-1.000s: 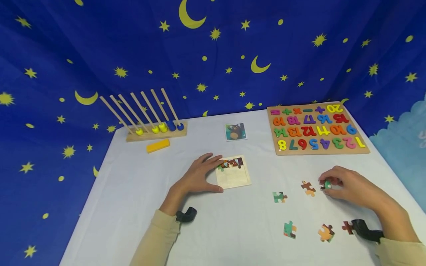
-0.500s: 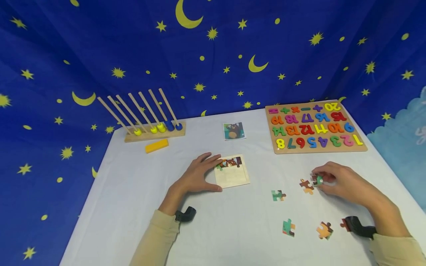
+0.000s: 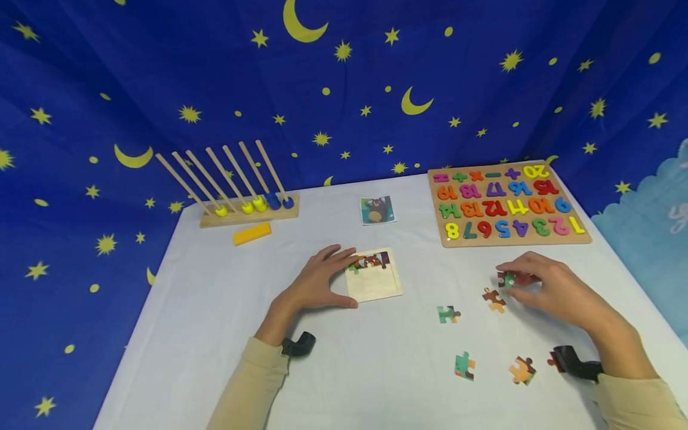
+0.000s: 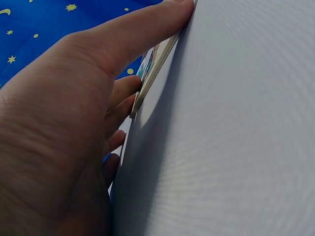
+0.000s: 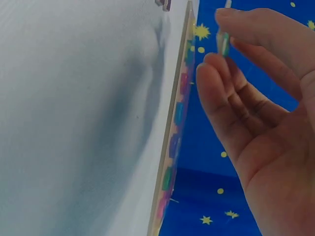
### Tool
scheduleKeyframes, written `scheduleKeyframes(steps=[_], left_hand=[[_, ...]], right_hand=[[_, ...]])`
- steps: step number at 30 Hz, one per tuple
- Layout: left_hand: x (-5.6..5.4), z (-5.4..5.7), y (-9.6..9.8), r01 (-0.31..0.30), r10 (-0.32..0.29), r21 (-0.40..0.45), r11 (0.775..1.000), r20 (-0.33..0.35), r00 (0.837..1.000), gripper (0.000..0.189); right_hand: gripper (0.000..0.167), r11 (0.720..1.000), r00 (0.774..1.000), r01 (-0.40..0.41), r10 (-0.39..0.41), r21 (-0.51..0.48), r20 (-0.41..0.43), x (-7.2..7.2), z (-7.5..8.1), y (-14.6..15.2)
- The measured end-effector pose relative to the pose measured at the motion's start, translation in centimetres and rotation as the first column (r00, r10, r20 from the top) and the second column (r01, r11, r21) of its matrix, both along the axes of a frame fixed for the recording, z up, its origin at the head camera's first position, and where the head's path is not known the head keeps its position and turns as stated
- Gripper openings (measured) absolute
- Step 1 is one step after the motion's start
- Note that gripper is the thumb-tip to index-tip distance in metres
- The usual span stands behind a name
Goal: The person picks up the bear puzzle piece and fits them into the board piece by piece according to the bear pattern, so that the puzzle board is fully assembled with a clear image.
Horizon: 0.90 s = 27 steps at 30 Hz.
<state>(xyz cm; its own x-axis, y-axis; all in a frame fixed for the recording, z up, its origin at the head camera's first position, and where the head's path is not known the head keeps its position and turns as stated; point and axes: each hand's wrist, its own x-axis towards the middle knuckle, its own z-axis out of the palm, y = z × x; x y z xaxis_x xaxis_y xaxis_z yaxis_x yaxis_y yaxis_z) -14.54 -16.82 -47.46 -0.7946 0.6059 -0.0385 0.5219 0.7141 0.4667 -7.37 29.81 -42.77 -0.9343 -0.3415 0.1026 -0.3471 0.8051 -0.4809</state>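
My left hand (image 3: 314,280) rests at the left side of a small wooden puzzle board (image 3: 376,289), fingertips on its upper left and thumb by the near left corner. Several joined pieces with a bear's face (image 3: 371,261) fill the board's far part; bare wood shows below. Between thumb and fingers, my right hand (image 3: 559,292) pinches a green and dark brown puzzle piece (image 3: 505,279), which the right wrist view shows edge-on above the table. Just below that hand lies a brown and orange puzzle piece (image 3: 494,300).
More loose pieces lie nearer: a green one (image 3: 448,315), a green and orange one (image 3: 464,366), an orange one (image 3: 522,371), and one partly behind the right wrist camera (image 3: 577,362). Behind stand a bear card (image 3: 378,210), number board (image 3: 516,239), peg abacus (image 3: 249,218) and yellow block (image 3: 252,233).
My right hand has lifted the pinched puzzle piece and carried it left, past the brown and orange piece. The left hand stays at the board. The head view has shifted slightly.
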Motion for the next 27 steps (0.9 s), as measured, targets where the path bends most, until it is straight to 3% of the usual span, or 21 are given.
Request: scheduleKeyframes(steps=[14, 27], left_hand=[[-0.1, -0.2, 0.0, -0.008, 0.008, -0.007, 1.000, 0.008, 1.000, 0.102], [-0.1, -0.3, 0.0, -0.003, 0.003, 0.001, 1.000, -0.010, 1.000, 0.104]], right_hand=[[0.039, 1.000, 0.998, -0.020, 0.020, -0.003, -0.055, -0.2, 0.0, -0.9], [0.052, 1.000, 1.000, 0.011, -0.011, -0.008, 0.004, -0.4, 0.2, -1.7]])
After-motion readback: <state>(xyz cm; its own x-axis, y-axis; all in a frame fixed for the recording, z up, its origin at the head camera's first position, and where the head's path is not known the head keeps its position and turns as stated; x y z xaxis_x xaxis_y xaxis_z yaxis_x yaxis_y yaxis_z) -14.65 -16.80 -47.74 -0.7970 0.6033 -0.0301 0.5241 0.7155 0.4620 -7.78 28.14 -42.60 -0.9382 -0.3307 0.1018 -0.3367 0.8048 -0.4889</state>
